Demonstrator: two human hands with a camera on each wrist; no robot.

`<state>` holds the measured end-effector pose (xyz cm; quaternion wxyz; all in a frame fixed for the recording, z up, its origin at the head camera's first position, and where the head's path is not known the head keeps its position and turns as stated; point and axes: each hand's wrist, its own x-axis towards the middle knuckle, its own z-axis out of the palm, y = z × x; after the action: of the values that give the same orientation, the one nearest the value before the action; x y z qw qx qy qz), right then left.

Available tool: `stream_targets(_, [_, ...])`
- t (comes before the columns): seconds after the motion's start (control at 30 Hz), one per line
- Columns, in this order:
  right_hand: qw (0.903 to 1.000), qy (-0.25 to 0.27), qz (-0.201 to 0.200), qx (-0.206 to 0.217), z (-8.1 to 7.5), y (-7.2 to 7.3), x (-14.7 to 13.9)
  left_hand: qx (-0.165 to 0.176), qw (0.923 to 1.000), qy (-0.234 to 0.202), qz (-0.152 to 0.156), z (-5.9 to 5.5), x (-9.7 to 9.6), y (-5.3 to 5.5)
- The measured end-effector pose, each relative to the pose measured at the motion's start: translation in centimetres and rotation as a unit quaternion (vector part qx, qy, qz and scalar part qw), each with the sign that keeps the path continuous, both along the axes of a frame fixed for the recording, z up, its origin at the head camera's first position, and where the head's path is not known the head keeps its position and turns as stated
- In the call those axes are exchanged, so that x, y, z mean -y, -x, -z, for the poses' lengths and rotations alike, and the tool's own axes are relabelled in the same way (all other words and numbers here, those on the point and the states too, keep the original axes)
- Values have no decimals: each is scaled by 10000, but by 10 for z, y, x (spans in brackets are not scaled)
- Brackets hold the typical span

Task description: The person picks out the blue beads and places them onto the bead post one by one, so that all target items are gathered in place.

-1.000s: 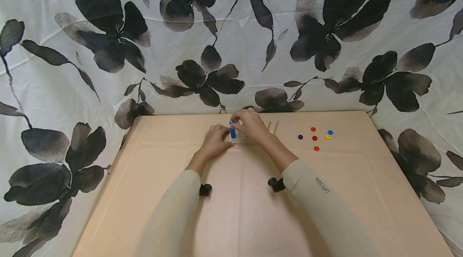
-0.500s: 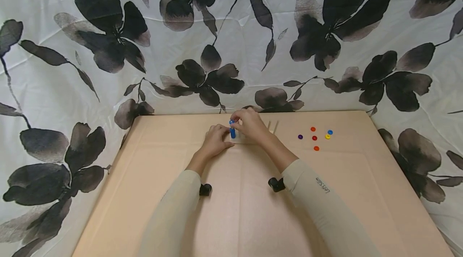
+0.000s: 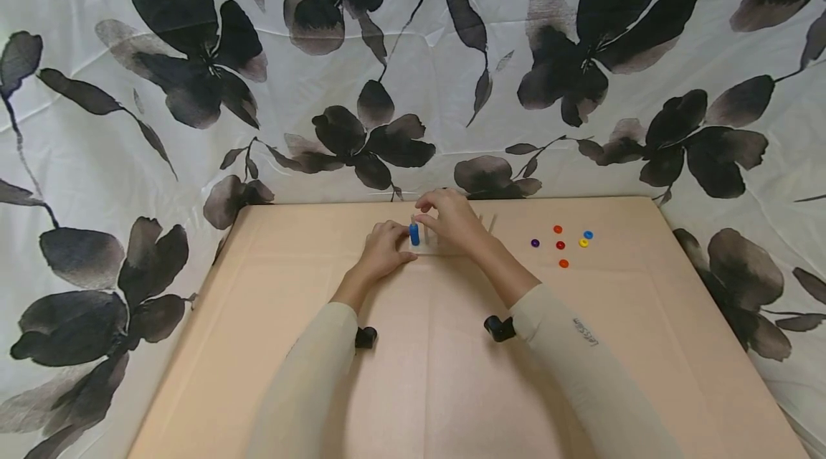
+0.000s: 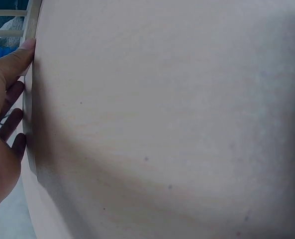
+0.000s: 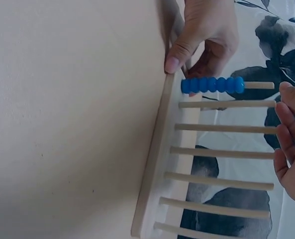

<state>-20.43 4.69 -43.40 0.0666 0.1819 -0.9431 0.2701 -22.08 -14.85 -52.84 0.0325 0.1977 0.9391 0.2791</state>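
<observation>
In the right wrist view a wooden peg rack [image 5: 157, 149] has a row of thin upright pegs along its base. Its end peg carries a stack of blue beads [image 5: 212, 85], with the bare tip of that peg showing above them. My left hand [image 3: 383, 252] grips this end of the base, the thumb [image 4: 23, 55] along the front edge and fingers reaching behind. Close by the tip of the blue-stacked peg is my right hand [image 3: 454, 219]. Its fingers [image 5: 289, 119] are loosely bent and hold nothing.
Several loose beads lie on the table right of the rack: an orange bead [image 3: 558, 229], a purple bead [image 3: 535, 243], a yellow bead [image 3: 584, 243] and a blue bead [image 3: 588, 234] among them. Flower-patterned cloth [image 3: 413, 72] hangs behind the table [image 3: 426, 358].
A blue bead that my right hand pinched at the peg's top has dropped onto the stack. The right hand has let go and shifted slightly up and right. My left hand stays put.
</observation>
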Motion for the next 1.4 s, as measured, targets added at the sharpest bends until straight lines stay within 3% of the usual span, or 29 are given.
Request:
stream_targets(0.4, [9964, 579, -116, -604, -7, 2, -52, 107, 9996, 43, -257, 0, -10, 9])
stream_targets(0.57, [9951, 702, 26, -689, -5, -4, -77, 197, 9995, -15, -249, -2, -10, 10])
stream_targets(1.1, [9869, 924, 783, -1068, 29, -20, -159, 228, 9993, 29, -287, 1, -10, 12])
stream_targets(1.4, [9833, 891, 1294, -917, 45, -25, -216, 144, 9995, 79, -265, 1, -8, 11])
